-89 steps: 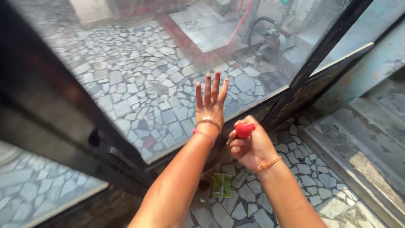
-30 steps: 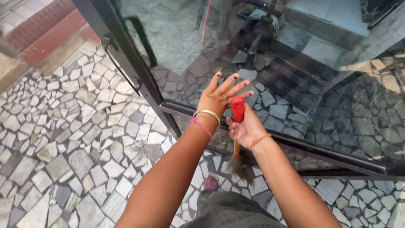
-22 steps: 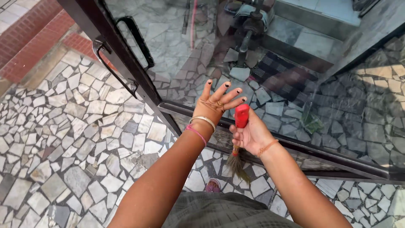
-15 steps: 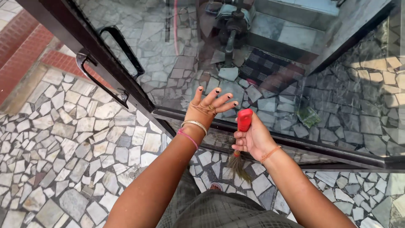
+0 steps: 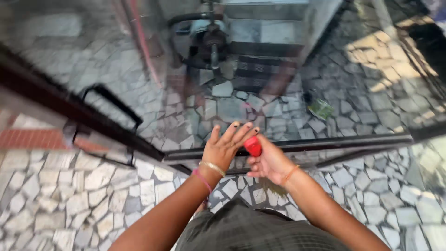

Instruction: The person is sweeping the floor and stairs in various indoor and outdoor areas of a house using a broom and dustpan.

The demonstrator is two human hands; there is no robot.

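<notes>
Pressing flat against the dark-framed glass door panel (image 5: 278, 93), the left hand (image 5: 223, 148) has its fingers (image 5: 232, 132) spread open, tips pointing up the pane. Right hand (image 5: 268, 162) just beside it, fingers curled tight around a red-handled brush (image 5: 253, 145); the red plastic handle end sticks up above the knuckles, almost touching the left fingertips. Bristles hang below the fist, blurred. Black door handle (image 5: 111, 100) well left of the fingers. Broken-stone mosaic floor (image 5: 69, 195) underneath.
</notes>
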